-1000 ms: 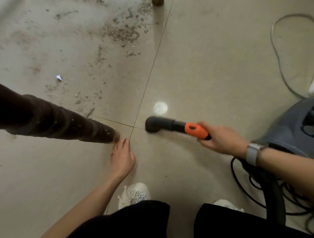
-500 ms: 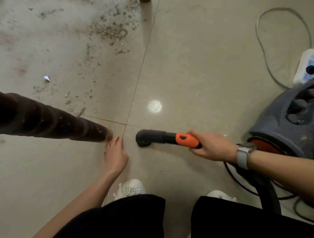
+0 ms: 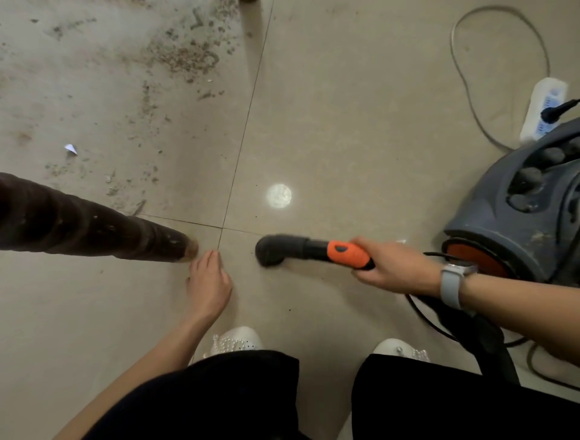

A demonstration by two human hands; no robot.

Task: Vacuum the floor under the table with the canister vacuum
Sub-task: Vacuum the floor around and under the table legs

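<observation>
My right hand (image 3: 387,267) grips the orange handle of the vacuum nozzle (image 3: 282,249), whose black tip lies on the beige tile floor just right of a grout crossing. My left hand (image 3: 208,279) rests flat on the floor with straight fingers, beside the foot of a dark turned table leg (image 3: 94,226). The grey canister vacuum (image 3: 521,213) stands at the right, its black hose (image 3: 483,339) running under my right forearm. Brown crumbs and dirt (image 3: 185,56) are scattered over the tile at the upper left, with a white paper scrap (image 3: 70,148).
A white power strip (image 3: 544,108) with a black plug lies at the upper right, its grey cord (image 3: 467,81) looping across the floor. Black cables (image 3: 439,333) curl beside the canister. My knees and white shoes (image 3: 235,340) fill the bottom edge. A second table leg's foot (image 3: 249,1) shows at the top.
The nozzle has slid a little left and toward me across the tile. My view shifted, bringing more of the canister and the power strip into sight. My left hand stays planted.
</observation>
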